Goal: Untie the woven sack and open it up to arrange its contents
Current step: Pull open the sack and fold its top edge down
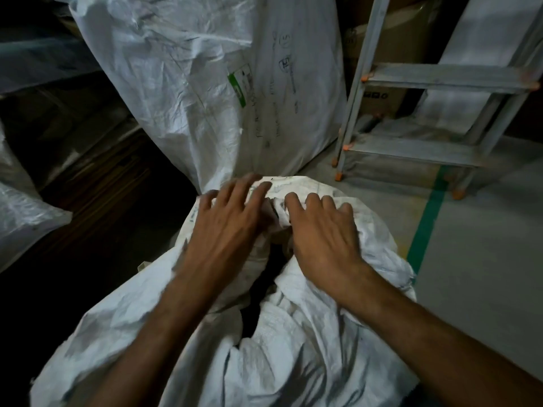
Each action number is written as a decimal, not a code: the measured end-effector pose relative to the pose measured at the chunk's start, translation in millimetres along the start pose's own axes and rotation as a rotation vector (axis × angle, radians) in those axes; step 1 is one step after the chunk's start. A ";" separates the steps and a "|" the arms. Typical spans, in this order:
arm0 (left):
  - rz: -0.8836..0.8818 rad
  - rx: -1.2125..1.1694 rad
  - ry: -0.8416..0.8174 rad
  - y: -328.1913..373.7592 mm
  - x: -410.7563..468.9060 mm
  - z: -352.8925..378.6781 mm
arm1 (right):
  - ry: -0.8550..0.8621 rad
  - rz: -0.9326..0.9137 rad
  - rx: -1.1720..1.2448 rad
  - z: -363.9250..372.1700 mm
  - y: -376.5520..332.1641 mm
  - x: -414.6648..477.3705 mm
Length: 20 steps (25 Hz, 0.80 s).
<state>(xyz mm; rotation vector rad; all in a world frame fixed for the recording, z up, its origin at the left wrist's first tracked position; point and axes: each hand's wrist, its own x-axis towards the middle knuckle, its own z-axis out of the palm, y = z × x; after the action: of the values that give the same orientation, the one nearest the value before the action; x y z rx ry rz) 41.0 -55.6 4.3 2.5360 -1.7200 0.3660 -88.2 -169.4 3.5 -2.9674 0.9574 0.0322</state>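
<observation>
A white woven sack lies in front of me, its crumpled top gathered toward the middle with a dark gap showing between the folds. My left hand rests on the left side of the bunched fabric with fingers spread and slightly blurred. On the right side, my right hand has its fingers curled over a fold of the sack's mouth. What lies inside the sack is hidden in shadow. I see no tie or string.
A tall white woven sack with handwriting and a green label stands right behind. A metal stepladder with orange feet stands at the right on the grey floor, near a green floor line. Plastic-wrapped bundles and dark stacks lie at left.
</observation>
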 end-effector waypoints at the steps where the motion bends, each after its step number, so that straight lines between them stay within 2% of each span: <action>1: 0.020 0.026 -0.010 7.3 -7.2 2.8 | -0.078 -0.045 0.100 -4.9 7.5 5.3; 4: 0.039 0.025 -0.066 13.5 -8.3 9.4 | -0.400 -0.104 0.414 -23.4 43.1 28.2; 5: 0.057 0.030 -0.049 8.4 0.5 9.2 | -0.414 -0.089 0.471 -28.0 49.9 31.3; 6: 0.084 0.037 -0.026 0.9 12.0 8.5 | -0.334 -0.067 0.461 -29.3 52.4 32.2; 8: 0.095 -0.037 -0.022 -12.6 39.7 -3.0 | 0.003 -0.017 0.270 -21.3 40.1 21.2; 9: 0.078 -0.108 -0.062 -18.0 56.4 -10.4 | 0.112 0.006 0.198 -17.5 28.8 13.0; 11: 0.109 -0.304 -0.135 -24.0 88.0 -28.8 | 0.155 0.106 0.186 -12.5 10.0 2.6; 13: 0.146 -0.626 -0.250 -25.6 113.5 -45.9 | 0.162 0.244 0.191 -8.0 9.9 6.9; 15: 0.109 -0.790 -0.326 -34.2 128.5 -49.0 | 0.206 0.260 0.241 -11.6 23.8 23.5; 16: 0.104 -0.728 -0.330 -37.8 134.3 -46.6 | 0.207 0.258 0.336 -13.2 33.4 32.4; 19: 0.087 -0.161 -0.134 -34.9 124.8 -27.6 | 0.017 0.410 0.656 -16.8 58.0 57.2; 20: 0.094 -0.129 -0.066 -25.4 109.6 -24.6 | -0.050 0.501 0.727 -17.7 67.3 59.4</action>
<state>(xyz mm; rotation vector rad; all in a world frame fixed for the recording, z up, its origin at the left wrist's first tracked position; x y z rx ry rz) 98.9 -141.2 55.1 2.4089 -1.8269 0.1716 -79.1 -259.2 18.5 -2.0235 1.3247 -0.1883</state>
